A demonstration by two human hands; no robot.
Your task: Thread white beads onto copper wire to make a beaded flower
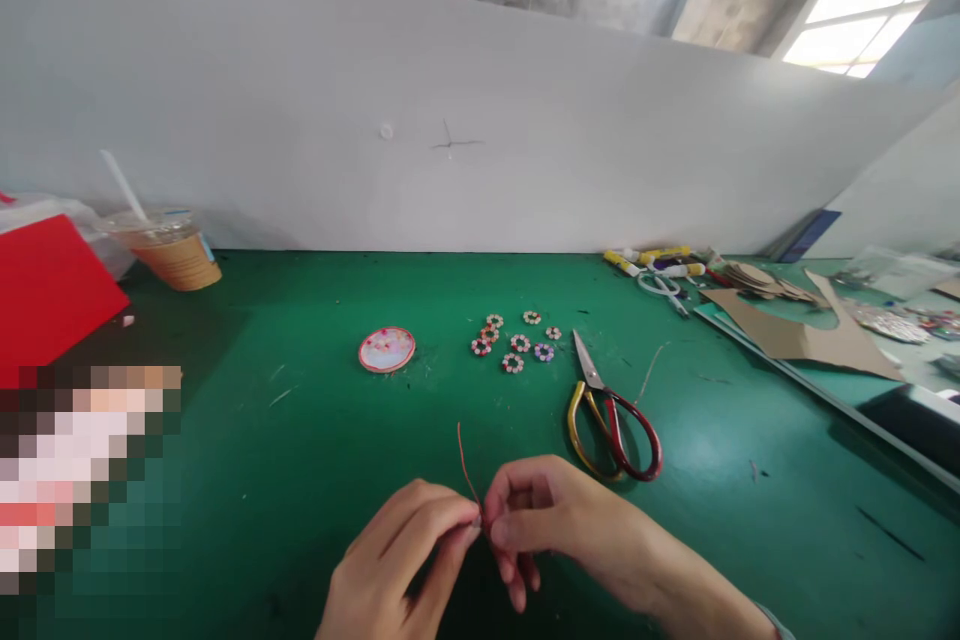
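Observation:
My left hand (409,555) and my right hand (547,520) meet low in the middle of the view, both pinched on a thin red thread (466,465) that curls up from between the fingertips. Whether a small bead sits at the pinch I cannot tell. Just beyond my right hand lie scissors (611,415) with red and yellow handles, blades shut. Farther back on the green table (300,480) rest several small bead rings (516,338) and a round pink-rimmed disc (387,349).
A plastic cup with a straw (174,255) and a red sheet (49,295) are at the far left. Cardboard pieces (795,325), glue tubes (656,262) and white scissors lie at the far right. A white wall panel runs behind the table.

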